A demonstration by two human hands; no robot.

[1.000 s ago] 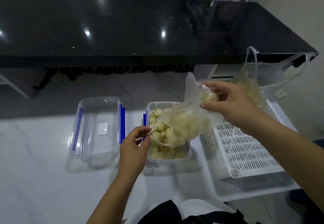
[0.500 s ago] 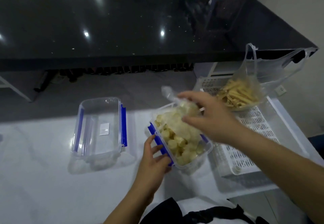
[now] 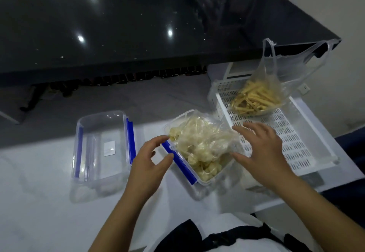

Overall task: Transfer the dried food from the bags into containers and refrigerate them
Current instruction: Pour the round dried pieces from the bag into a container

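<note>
A clear container with a blue clip [image 3: 181,165] sits skewed on the white counter, filled with pale round dried pieces. A crumpled clear bag [image 3: 205,137] lies on top of the pieces inside it. My left hand [image 3: 150,165] is at the container's left side, fingers apart, thumb near the blue clip. My right hand [image 3: 262,153] hovers at its right edge with fingers spread, holding nothing. A second clear container [image 3: 102,147] with blue clips stands empty to the left. Another plastic bag [image 3: 258,97] with yellow dried sticks rests in the white basket.
The white slotted basket [image 3: 292,143] sits at the right on the counter's edge. A black glossy counter [image 3: 138,30] runs across the back, above a lower grey floor area. The white counter [image 3: 39,202] spreads to the left and front.
The bag of pale pieces was lowered into the container and my right hand let go of it. The container has turned askew, and my left hand moved to its side.
</note>
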